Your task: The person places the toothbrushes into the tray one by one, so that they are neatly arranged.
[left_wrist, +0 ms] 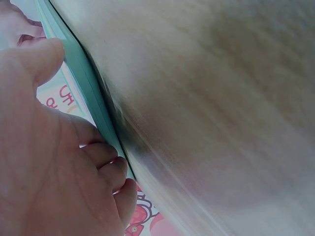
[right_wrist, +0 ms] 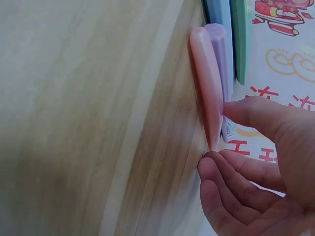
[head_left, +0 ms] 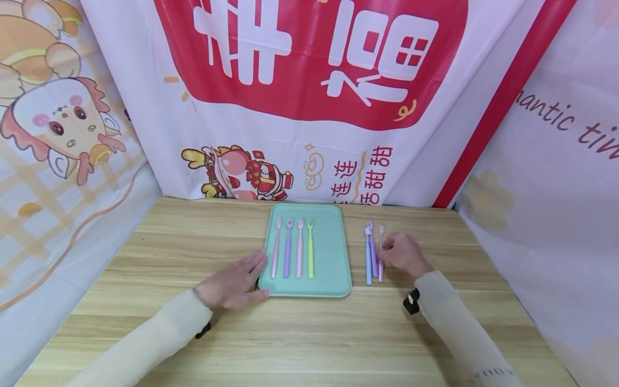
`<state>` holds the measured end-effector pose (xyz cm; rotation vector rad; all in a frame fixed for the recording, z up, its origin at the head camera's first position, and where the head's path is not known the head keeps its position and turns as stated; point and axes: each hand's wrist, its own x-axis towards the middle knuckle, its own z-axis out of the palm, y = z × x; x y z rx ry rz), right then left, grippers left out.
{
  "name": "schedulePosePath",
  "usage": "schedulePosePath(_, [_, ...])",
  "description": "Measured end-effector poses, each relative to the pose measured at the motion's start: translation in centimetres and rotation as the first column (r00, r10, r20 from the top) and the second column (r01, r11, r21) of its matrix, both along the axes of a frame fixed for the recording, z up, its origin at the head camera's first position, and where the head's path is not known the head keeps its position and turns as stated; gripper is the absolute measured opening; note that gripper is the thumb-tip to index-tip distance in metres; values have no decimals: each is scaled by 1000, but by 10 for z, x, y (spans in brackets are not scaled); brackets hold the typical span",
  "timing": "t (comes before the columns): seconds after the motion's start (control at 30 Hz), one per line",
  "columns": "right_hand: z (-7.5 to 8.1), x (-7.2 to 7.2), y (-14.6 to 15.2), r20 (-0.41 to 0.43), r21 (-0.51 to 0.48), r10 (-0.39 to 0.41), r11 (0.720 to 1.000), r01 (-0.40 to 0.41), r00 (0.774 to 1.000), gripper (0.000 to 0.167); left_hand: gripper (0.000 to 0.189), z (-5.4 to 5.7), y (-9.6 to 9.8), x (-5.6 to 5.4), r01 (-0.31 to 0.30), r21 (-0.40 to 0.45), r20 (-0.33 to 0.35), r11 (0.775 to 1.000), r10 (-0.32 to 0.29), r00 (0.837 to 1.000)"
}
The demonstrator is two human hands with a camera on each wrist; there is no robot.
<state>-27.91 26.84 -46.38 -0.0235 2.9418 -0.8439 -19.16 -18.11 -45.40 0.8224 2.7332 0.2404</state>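
Note:
A mint-green tray (head_left: 331, 258) lies on the table. Side by side in its left part are a pink toothbrush (head_left: 275, 258), a purple toothbrush (head_left: 287, 252), a second pink toothbrush (head_left: 299, 255) and a yellow-green toothbrush (head_left: 310, 255), heads pointing away. My left hand (head_left: 237, 279) rests along the tray's left edge, fingers extended. Right of the tray, my right hand (head_left: 401, 252) pinches another pink toothbrush (right_wrist: 206, 73) between thumb and fingers. Close beside that one lie a purple toothbrush (head_left: 373, 255) and a blue toothbrush (head_left: 368, 263).
The wood-grain table (head_left: 309, 338) extends in front of the tray and to both sides. At its back edge hangs a red and white printed cloth (head_left: 300, 113). More printed cloth stands at the left (head_left: 63, 161) and right (head_left: 556, 215).

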Motion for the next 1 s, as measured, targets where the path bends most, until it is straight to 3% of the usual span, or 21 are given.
schedulePosePath(0.43, [0,-5,-8,65,-29,-145,989,147,987,17,89,-1,-1,2,8,19,-12,1000,-8,1000])
schedulePosePath(1.0, [-5,-5,-1,-32,-123,-161,980,156,986,18,90,-2,-1,0,3,5,-16,1000,-3,1000])
